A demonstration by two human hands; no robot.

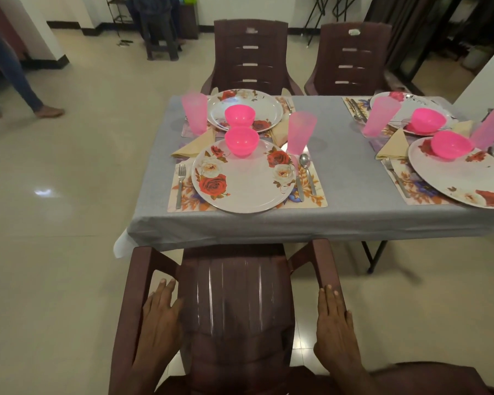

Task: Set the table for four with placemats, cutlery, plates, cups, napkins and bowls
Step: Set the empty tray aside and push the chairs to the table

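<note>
Both hands, left hand (pixel 160 315) and right hand (pixel 335 317), press flat-fingered on the near chair (pixel 234 309), probably to slide it toward the plate (pixel 244 176) ahead, gripping nothing.

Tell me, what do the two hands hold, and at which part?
Both hold the near brown chair: the left hand lies along the left edge of its backrest, the right hand along its right armrest, fingers nearly straight.

Four floral plates (pixel 244 181) on placemats (pixel 311 192), each with pink bowl (pixel 241 145), cup (pixel 301 132), napkin (pixel 196 145), cutlery (pixel 180 183).
</note>
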